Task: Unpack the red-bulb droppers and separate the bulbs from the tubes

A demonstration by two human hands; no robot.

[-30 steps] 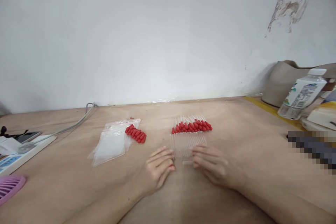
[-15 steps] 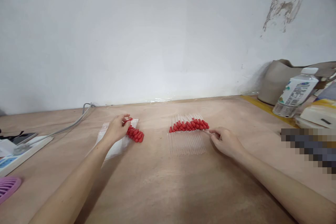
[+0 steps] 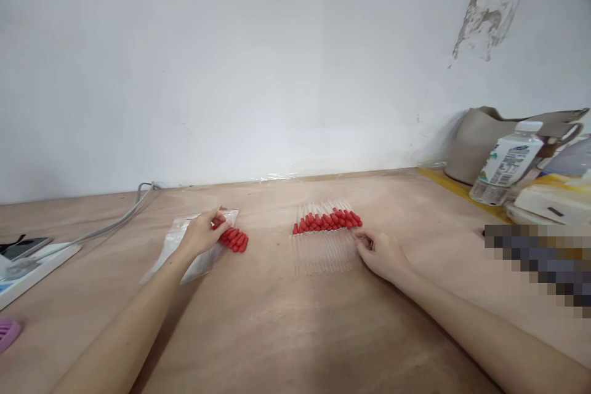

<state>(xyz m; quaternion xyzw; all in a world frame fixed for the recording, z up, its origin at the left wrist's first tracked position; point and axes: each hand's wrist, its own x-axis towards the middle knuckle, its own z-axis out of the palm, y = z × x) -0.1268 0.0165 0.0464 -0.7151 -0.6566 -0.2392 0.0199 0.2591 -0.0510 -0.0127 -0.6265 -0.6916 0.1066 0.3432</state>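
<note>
Several red rubber bulbs (image 3: pixel 237 240) lie in a bunch on a clear plastic bag (image 3: pixel 173 246). My left hand (image 3: pixel 205 231) is over the far end of this bunch, thumb and fingers closed on a red bulb; its fingertips partly hide what they grip. To the right, thin clear glass tubes (image 3: pixel 323 255) lie side by side in a row, with more red rubber bulbs (image 3: pixel 327 220) across their middle. My right hand (image 3: pixel 381 252) is at the right end of the row, its thumb and index finger pinched on a thin glass tube mostly hidden by the fingers.
A power strip (image 3: pixel 41 274) with a grey cable and a purple plastic thing (image 3: pixel 8 335) are at the left. On the right stand a labelled bottle (image 3: pixel 505 163), a grey-brown bag (image 3: pixel 471 141) and a white box (image 3: pixel 540 203). Behind the table rises a white wall (image 3: pixel 231 74).
The view has shifted slightly, moving the scene a little left. My right hand has come closer to the end of the tube row. My left hand stays at the bulbs.
</note>
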